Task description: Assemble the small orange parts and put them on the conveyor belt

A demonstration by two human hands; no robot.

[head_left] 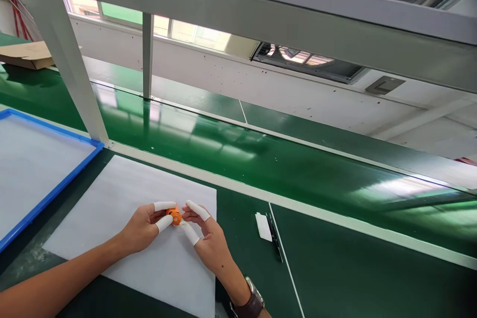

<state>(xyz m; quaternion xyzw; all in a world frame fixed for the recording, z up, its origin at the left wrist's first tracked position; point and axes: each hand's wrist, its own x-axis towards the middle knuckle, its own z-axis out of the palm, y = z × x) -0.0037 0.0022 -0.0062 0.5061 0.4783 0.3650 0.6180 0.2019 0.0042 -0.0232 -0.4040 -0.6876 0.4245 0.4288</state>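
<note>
My left hand [140, 227] pinches a small orange plastic piece [175, 217] between a thumb and forefinger that wear white finger cots. The piece has a dark slot and a small round spot on it, but its exact kind I cannot make out. Just to its right is my right hand [207, 238], also with white cots on thumb and forefinger. Its thumb and fingers are apart, with the thumb tip close to the orange piece; whether they touch I cannot tell. Both hands are above a white sheet [149, 268] on the green table.
A small white piece [264, 226] and a thin black strip [275, 236] lie right of the sheet. At left is a blue-rimmed tray [55, 198]. A grey metal post [74, 54] rises behind it, near a cardboard box [28, 54]. Beyond a pale rail runs a glossy green surface [223, 144].
</note>
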